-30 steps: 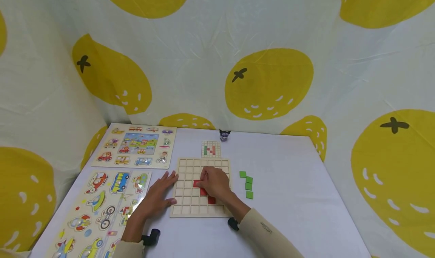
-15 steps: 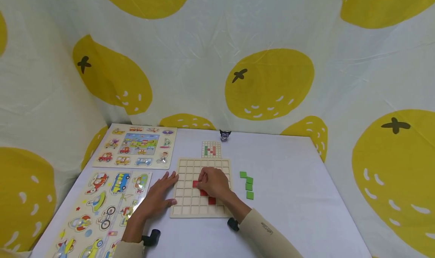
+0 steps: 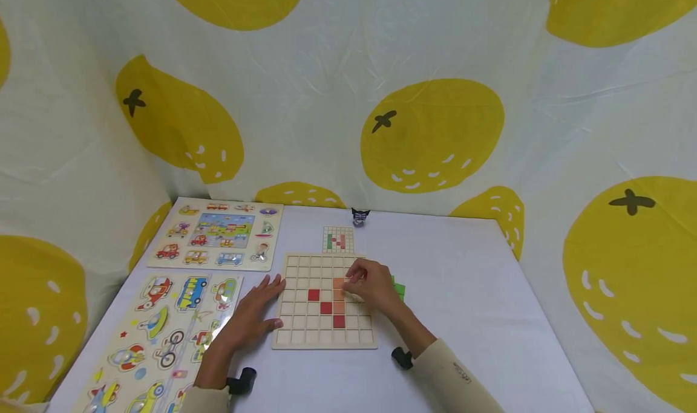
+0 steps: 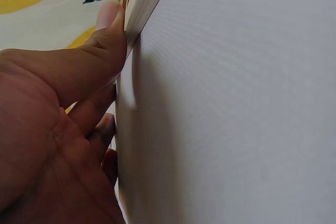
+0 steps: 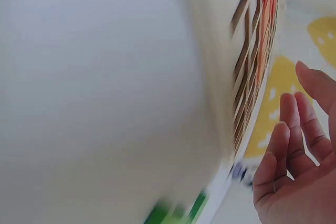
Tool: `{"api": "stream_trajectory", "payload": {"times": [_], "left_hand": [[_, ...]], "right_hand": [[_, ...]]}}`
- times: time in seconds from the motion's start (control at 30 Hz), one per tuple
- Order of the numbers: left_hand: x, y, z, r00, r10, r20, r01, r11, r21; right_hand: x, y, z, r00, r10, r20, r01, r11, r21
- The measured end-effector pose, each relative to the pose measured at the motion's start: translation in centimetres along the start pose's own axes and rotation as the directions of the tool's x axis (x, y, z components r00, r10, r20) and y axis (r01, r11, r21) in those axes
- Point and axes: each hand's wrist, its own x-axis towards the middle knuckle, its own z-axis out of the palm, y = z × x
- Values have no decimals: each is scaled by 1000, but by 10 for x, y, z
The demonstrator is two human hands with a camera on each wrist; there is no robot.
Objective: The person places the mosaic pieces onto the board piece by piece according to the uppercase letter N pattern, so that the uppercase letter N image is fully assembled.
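Right hand (image 3: pixel 374 285): released, its fingers loosely bent and its thumb standing apart from them, as the right wrist view confirms. It is above the right part of the wooden grid board (image 3: pixel 299 322). In the head view its thumb overlaps the edge of the orange tiles (image 3: pixel 339 308); contact with them cannot be determined.

Left hand (image 3: pixel 258 309): relaxed and ungripping, fingers extended at the board's left edge. The left wrist view shows the thumb against the board's side.

The board lies flat on the white table (image 3: pixel 468 292). Three orange tiles sit in one column of cells. Three red tiles (image 3: pixel 325 308) form a diagonal, the nearest of them directly below the orange column. Green tiles (image 3: pixel 400 289) lie on the table just right of the board, partly hidden by the right hand; their number cannot be established.

Beyond the board's far edge lies a small pattern card (image 3: pixel 339 239) with coloured squares, and near it stands a small dark figure (image 3: pixel 359 217). Two puzzle boards, one far (image 3: pixel 211 265) and one near (image 3: pixel 182 319), occupy the left side. A fruit-print curtain (image 3: pixel 327 129) hangs behind.
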Motion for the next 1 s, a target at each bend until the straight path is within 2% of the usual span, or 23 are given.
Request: {"api": "stream_trajectory", "payload": {"times": [0.23,0.5,0.7,0.87,1.0], "left_hand": [[0,-1,0,1000,6,-4,-6,1000,-6],[-1,-2,0,1000,2,0,-2,1000,2],[-1,-2,0,1000,-5,9,5,1000,-3],[-2,0,-1,1000,23,-17,-24,1000,-16],[-2,1,-1,1000,18,-13,-18,1000,-24]], "right_hand": [[0,30,-33,995,71,-65,-74,996,-48],[-1,60,-59,986,145,-80,-155,978,-140],[-2,63,-62,987,141,-72,-151,975,-164],[0,58,-57,986,141,-88,-154,974,-167],[1,53,-50,983,158,-93,-173,967,-187]]}}
